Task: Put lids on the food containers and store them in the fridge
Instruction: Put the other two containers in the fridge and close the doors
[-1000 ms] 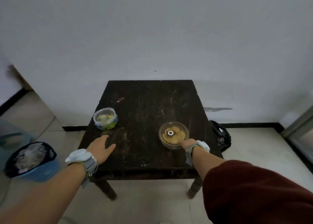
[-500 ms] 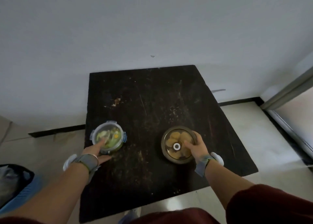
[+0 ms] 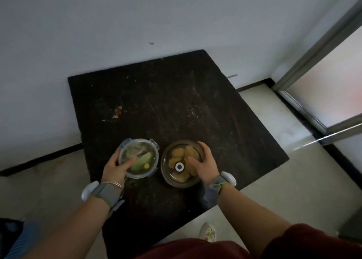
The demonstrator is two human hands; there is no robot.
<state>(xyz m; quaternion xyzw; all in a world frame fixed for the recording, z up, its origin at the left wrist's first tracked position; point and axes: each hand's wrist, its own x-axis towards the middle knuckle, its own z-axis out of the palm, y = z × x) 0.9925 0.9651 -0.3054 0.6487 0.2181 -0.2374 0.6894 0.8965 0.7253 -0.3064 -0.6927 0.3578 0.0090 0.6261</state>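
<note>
Two round lidded food containers sit side by side near the front of a dark wooden table. The left one, a clear container with blue clips, holds green vegetables. My left hand grips its left side, thumb on the lid. The right one, a brown glass container, holds yellow food chunks under a lid with a white centre knob. My right hand is closed around its right edge, thumb on the lid.
A white wall stands behind the table. A metal-framed glass door is at the right. Pale tiled floor surrounds the table, with my shoe below its front edge. A blue basket edge shows at bottom left.
I have stepped closer and look more steeply down. My left hand has closed around the clear container, which now lies nearer the brown one. My right hand stays on the brown container.
</note>
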